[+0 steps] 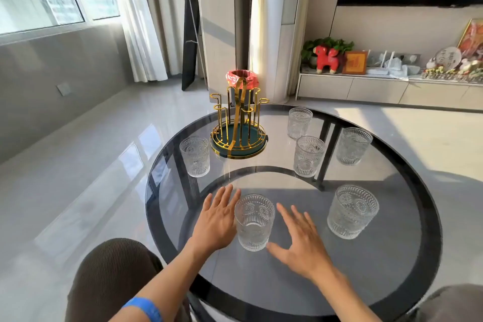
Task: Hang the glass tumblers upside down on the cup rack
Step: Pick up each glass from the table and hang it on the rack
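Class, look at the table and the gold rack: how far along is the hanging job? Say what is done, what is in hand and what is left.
Done: nothing; the gold cup rack holds no glass. In hand: the left hand and right hand are open either side of the nearest tumbler, not yet gripping it. Left: all six tumblers stand upright on the glass table, including the left one by the rack.

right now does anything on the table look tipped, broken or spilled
Nothing stands out. All six glass tumblers stand upright and apart on the glass table, the gold cup rack is upright with its pegs bare, and the left hand and right hand flank the nearest tumbler.
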The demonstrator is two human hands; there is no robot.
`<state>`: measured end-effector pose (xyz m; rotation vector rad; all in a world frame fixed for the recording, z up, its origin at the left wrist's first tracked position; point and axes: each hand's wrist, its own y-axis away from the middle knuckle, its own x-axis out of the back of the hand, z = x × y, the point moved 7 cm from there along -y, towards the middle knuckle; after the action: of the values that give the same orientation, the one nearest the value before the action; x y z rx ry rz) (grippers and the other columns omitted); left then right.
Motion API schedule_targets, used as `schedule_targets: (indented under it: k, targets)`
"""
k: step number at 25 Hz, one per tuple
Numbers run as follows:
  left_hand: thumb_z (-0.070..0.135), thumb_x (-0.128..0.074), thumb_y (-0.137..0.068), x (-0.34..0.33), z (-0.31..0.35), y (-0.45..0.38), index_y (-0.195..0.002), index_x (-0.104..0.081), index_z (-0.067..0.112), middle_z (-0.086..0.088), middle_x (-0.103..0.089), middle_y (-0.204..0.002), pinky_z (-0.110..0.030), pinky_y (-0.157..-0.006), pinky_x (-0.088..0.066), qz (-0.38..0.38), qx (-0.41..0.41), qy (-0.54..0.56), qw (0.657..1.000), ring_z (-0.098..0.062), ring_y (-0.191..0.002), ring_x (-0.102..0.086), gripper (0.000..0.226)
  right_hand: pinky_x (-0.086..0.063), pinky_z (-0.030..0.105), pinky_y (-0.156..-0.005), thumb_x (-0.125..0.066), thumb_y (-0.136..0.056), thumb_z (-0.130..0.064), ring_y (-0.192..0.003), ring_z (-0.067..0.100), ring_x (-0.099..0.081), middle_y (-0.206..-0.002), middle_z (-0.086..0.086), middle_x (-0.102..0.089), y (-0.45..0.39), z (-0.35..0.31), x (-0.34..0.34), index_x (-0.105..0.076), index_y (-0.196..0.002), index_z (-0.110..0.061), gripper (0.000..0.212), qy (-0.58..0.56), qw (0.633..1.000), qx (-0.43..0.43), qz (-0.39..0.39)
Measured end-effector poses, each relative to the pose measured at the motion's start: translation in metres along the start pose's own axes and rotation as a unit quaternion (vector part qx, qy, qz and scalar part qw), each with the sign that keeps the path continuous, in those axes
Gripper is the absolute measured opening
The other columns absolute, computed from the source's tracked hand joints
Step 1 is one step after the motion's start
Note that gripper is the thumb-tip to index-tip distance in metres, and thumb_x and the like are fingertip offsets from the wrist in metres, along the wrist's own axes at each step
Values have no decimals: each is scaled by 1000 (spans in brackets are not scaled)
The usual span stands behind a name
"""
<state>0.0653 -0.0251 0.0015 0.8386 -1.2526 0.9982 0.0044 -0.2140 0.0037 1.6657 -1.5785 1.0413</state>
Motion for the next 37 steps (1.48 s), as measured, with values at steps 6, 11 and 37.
schedule_targets:
  k: [6, 11, 37]
  targets:
    - [40, -20, -99, -5, -3, -2, -156, 2, 25, -2, 7, -165, -44, -121, 2, 6, 6, -9, 1000, -21, -151, 9, 63, 14, 34, -116, -56, -54, -81, -139, -6, -7, -144, -20, -26, -6, -25, -10, -32, -146, -30, 108, -43, 999, 11, -2]
    - [51, -9, -98, -7, -2, -4, -156, -4, 28, 1, 4, -165, -44, -122, 1, 12, 15, 23, 1000, -17, -150, 9, 62, -45, 32, -95, -82, -46, -46, -105, 10, -59, -102, -13, -68, -6, -21, 11, -55, -101, -31, 63, -292, 949, -75, 90]
    - [-10, -41, -75, 220, -41, -219, -143, -48, 12, -4, -45, -151, -43, -112, -38, 203, -126, 32, 971, -22, -141, -39, 72, -50, 24, -81, -73, -78, -41, -103, 10, -60, -119, -4, -65, -216, -81, 174, -66, -113, -32, 36, -218, 930, 70, 286]
